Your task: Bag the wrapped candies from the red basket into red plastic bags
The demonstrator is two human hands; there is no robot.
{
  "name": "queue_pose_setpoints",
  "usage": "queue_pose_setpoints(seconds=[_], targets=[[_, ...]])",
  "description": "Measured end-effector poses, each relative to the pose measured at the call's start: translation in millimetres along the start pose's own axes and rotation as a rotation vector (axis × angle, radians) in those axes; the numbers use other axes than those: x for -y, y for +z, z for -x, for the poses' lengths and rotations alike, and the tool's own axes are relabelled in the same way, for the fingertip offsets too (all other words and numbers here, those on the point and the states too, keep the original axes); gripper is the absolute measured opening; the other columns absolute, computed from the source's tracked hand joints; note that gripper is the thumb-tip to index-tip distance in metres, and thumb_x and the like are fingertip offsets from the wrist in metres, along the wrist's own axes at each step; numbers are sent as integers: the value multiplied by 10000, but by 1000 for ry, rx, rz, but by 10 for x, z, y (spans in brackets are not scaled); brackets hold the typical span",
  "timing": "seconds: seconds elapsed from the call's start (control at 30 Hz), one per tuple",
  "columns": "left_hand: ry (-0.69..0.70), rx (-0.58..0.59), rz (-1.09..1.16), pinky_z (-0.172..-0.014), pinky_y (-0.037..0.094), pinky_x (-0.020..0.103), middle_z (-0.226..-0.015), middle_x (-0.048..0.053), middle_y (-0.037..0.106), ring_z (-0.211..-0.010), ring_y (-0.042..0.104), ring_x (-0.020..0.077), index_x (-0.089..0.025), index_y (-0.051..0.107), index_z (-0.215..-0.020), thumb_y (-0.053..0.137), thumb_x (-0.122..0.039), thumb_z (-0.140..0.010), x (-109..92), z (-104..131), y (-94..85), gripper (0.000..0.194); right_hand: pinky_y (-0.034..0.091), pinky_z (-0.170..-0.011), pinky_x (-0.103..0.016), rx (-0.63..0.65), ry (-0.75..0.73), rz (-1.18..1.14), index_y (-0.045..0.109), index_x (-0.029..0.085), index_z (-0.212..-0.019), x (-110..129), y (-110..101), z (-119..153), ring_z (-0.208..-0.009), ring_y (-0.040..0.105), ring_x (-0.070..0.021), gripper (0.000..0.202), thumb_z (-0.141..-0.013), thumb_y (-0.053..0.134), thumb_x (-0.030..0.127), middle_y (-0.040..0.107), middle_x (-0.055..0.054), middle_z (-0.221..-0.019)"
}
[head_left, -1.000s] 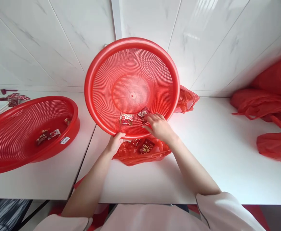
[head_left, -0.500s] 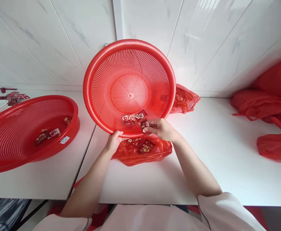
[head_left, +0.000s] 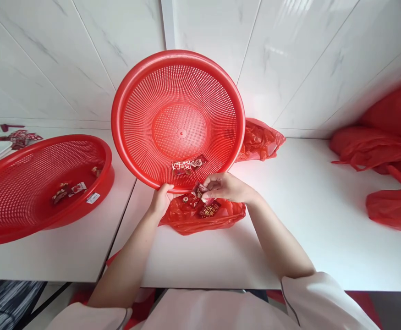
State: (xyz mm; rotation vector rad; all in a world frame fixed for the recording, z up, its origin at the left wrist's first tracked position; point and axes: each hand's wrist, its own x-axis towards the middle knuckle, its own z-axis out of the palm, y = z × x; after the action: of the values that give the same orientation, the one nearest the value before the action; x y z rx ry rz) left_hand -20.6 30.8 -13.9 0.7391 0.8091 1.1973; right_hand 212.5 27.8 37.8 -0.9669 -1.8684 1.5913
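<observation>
A large red perforated basket (head_left: 179, 94) is tipped toward me, with my left hand (head_left: 162, 200) closed on its lower rim. Two small wrapped packets, one white and red (head_left: 181, 167) and one dark red (head_left: 198, 162), lie inside near that rim. Just outside the rim, my right hand (head_left: 226, 188) pinches small dark red packets (head_left: 198, 190), over an open red plastic bag (head_left: 189, 225). In the bag's mouth lies a dark red packet with gold print (head_left: 209, 210). How many packets my right hand holds is hard to tell.
At the left, a second red basket (head_left: 99, 185) holds several small packets. Another red bag (head_left: 262, 140) sits behind the tipped basket, near the tiled wall. More red bags (head_left: 375, 146) are piled at the right of the white table (head_left: 310, 197).
My right hand has brought packets out over the basket's lower rim to above the open bag. The basket has shifted slightly left and up, with my left hand still on it.
</observation>
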Motion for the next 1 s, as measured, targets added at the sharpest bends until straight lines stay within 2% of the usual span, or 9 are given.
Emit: queue_pose_setpoints(seconds=[0.1,0.3,0.4,0.47,0.57,0.67,0.77,0.9,1.0], targets=[[19,-8,2,-928,514,495,-972,113,719,-1022,650,306,-93,671,-937,558,-176,-712,13,-17,-31,265,538,-680,-291,-34,-45,98,643,161,-901,-61,33,-45,-720,665,-157,275,-826,648,425,706,-48,-813],[7,-2,-71,-884,537,497,-981,88,708,-1017,647,292,-120,637,-979,589,-201,-723,47,-22,-87,273,511,-715,-311,-446,-188,542,636,187,-939,-99,74,-97,-741,648,-166,244,-933,493,385,699,-52,-857],[-31,30,-146,-855,551,493,-1008,89,700,-1022,641,296,-125,640,-997,600,-229,-729,82,33,-39,290,482,-914,-395,-369,-250,737,587,191,-1186,-146,157,-152,-1056,626,-235,380,-943,456,452,654,-118,-1169],[-65,45,-162,-836,559,492,-1022,78,696,-1011,641,296,-143,648,-984,602,-236,-728,112,72,0,276,331,-1088,-511,-274,-276,828,448,186,-1375,-198,224,-197,-1302,461,-285,563,-925,452,524,498,-148,-1405],[-83,15,-173,-804,570,490,-984,75,701,-985,646,305,-147,656,-926,605,-235,-716,136,88,18,233,108,-1146,-619,-167,-281,883,300,173,-1477,-250,284,-235,-1377,360,-318,749,-881,492,585,394,-166,-1484],[-62,1,-154,-811,568,495,-954,85,698,-995,644,314,-130,645,-899,598,-232,-718,111,51,-19,213,336,-1086,-529,-143,-302,777,466,199,-1388,-230,272,-219,-1203,555,-277,584,-875,581,453,588,-133,-1313],[-25,-15,-116,-814,564,515,-944,88,694,-984,650,313,-118,631,-915,596,-220,-718,53,6,-58,225,510,-891,-376,-247,-265,472,663,235,-1158,-184,218,-184,-976,663,-205,292,-896,571,323,712,-62,-1071],[11,-48,-77,-817,566,518,-935,89,692,-966,651,297,-115,628,-925,590,-201,-712,-21,-20,-69,233,547,-735,-331,-295,-124,-28,714,165,-1010,-152,112,-146,-782,682,-186,319,-845,626,423,735,-58,-885],[35,-58,-54,-809,574,506,-936,78,686,-951,652,284,-123,632,-890,585,-196,-712,-51,-24,-64,198,531,-687,-301,-292,-83,-156,727,151,-941,-125,28,-119,-701,653,-155,337,-783,690,446,725,-44,-819]])
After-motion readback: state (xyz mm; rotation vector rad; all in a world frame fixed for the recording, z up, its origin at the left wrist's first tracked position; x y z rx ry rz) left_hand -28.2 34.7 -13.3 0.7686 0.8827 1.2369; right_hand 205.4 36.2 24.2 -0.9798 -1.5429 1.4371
